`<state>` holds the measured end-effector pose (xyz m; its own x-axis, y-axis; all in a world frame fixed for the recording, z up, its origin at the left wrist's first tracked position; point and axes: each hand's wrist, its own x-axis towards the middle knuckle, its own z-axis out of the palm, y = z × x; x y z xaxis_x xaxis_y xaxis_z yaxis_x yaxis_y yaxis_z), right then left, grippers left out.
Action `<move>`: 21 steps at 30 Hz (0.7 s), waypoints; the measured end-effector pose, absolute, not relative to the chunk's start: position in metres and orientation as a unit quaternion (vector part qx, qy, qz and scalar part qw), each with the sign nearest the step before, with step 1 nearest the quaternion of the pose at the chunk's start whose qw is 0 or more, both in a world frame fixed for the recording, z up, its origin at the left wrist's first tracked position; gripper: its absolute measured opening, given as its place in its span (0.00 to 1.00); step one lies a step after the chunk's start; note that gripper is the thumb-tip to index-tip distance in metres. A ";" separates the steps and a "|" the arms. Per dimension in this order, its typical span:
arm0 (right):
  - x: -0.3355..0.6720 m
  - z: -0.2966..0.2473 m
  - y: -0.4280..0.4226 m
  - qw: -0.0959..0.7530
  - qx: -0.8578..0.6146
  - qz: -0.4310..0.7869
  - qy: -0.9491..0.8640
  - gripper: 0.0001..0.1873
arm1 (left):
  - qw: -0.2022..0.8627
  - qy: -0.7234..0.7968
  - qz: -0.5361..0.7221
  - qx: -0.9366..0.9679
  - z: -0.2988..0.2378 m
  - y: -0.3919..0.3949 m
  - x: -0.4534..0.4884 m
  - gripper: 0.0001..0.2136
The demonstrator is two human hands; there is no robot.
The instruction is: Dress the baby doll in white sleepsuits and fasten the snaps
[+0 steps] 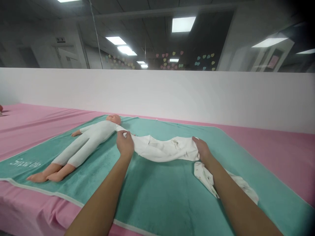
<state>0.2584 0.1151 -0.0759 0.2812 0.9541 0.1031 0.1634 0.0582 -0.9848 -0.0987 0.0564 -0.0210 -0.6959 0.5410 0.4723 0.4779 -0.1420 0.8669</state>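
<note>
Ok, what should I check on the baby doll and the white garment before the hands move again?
1. Baby doll lying flat on its back on the teal towel: ok.
2. Left hand holding one end of the white garment: ok.
3. Right hand holding the other end: ok.
4. Garment away from the doll's arm: cannot tell, they look very close.
5. Printed white cloth out from under the right forearm: not ok.
</note>
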 end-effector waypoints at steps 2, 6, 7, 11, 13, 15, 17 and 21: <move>0.254 -0.078 0.115 0.521 -0.600 0.332 -0.509 0.18 | 0.015 0.664 0.637 0.390 -0.021 0.057 -0.101 0.04; 0.246 -0.074 0.113 0.466 -0.612 0.296 -0.566 0.11 | -0.064 0.673 0.572 0.464 -0.022 0.057 -0.099 0.07; 0.245 -0.074 0.113 0.456 -0.615 0.285 -0.576 0.11 | -0.086 0.663 0.541 0.511 -0.022 0.056 -0.094 0.08; 0.243 -0.072 0.113 0.441 -0.613 0.262 -0.601 0.09 | -0.146 0.568 0.421 0.692 -0.027 0.046 -0.060 0.09; 0.241 -0.072 0.113 0.446 -0.603 0.264 -0.606 0.07 | -0.154 0.538 0.371 0.741 -0.029 0.035 -0.036 0.10; 0.240 -0.071 0.112 0.464 -0.595 0.270 -0.599 0.07 | -0.125 0.515 0.336 0.778 -0.030 0.022 -0.015 0.12; 0.241 -0.070 0.112 0.497 -0.592 0.274 -0.572 0.11 | -0.062 0.478 0.311 0.819 -0.030 0.009 0.000 0.11; 0.254 -0.072 0.115 0.590 -0.599 0.266 -0.471 0.20 | 0.061 0.420 0.299 0.855 -0.033 0.003 0.007 0.12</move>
<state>0.2535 0.1147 -0.0722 0.4145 0.8783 0.2381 0.2513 0.1410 -0.9576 0.0067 0.0026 -0.0330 0.4694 0.7540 0.4596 0.6811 -0.6404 0.3550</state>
